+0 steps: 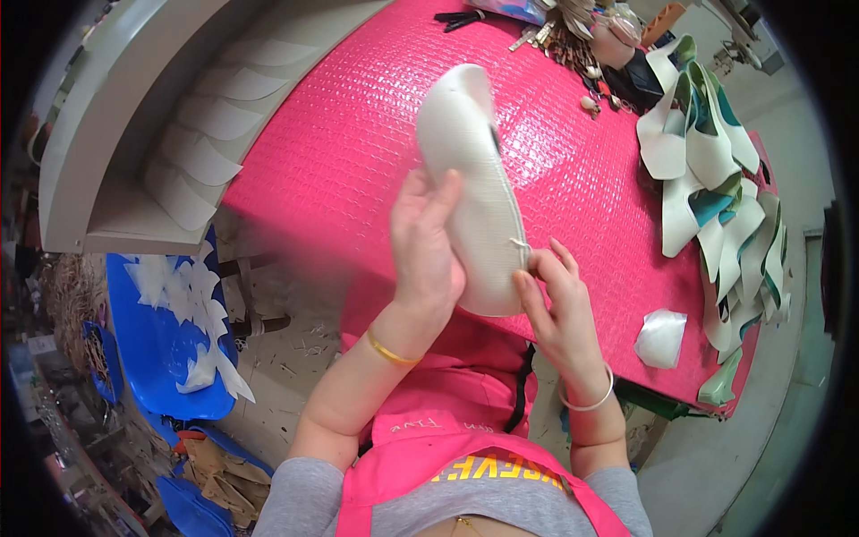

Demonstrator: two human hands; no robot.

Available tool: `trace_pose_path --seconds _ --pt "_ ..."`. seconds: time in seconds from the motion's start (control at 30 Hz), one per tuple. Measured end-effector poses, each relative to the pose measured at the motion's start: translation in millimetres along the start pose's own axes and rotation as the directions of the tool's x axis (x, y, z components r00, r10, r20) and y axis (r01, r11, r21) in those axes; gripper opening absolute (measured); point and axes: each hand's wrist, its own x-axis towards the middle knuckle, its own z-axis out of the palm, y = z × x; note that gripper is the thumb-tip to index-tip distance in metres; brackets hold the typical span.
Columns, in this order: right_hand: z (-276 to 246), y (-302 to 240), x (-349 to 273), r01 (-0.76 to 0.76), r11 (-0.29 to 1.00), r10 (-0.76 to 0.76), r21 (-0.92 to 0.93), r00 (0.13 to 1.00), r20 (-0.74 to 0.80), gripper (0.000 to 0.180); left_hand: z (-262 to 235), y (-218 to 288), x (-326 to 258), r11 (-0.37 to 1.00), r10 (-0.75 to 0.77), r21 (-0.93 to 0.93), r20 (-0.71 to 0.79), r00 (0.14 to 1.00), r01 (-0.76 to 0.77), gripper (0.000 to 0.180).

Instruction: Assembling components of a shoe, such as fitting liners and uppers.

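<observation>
Cream, woven fabric shoe upper [474, 188], long axis running away over pink bench [358, 134]; left hand [425, 246] cupped around it, right hand [555, 300] pinching its near edge.

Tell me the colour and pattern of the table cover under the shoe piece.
Bright pink table cover with an embossed grid-like texture, seen clearly in the head view.

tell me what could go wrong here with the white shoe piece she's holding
1. The right hand pinches at a small metal pin or staple on the edge of the white shoe piece; a slip could prick a fingertip.
2. The left hand holds the piece in the air over the pink table edge; a loose grip might drop it to the littered floor.
3. The stacked white and green cut pieces overhang the table's right side and could slide off if bumped.
</observation>
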Motion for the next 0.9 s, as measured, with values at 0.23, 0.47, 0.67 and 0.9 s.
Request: trace_pose_path --seconds 0.23,0.47,0.67,0.9 --pt "-0.9 -13.6 21.1 0.077 0.924 -0.173 -0.375 0.958 -0.229 0.016 -0.2 -14.5 58.6 0.919 -0.176 -0.314 0.212 0.961 0.238 0.025" --pt "-3.0 11.6 51.2 0.066 0.934 -0.142 -0.352 0.97 -0.196 0.036 -95.0 60.5 105.4 0.434 0.341 0.852 0.144 0.929 -0.292 0.017" --pt "-14.8 19.4 50.3 0.048 0.989 -0.076 -0.138 0.976 -0.205 0.024 -127.7 141.0 218.8 -0.508 0.494 0.808 0.558 0.667 -0.3 0.018" --pt "-21.1 37.6 47.5 0.043 0.993 -0.063 -0.106 0.979 -0.193 0.021 -146.1 160.2 277.8 -0.784 -0.016 0.475 0.63 0.776 -0.401 0.012"
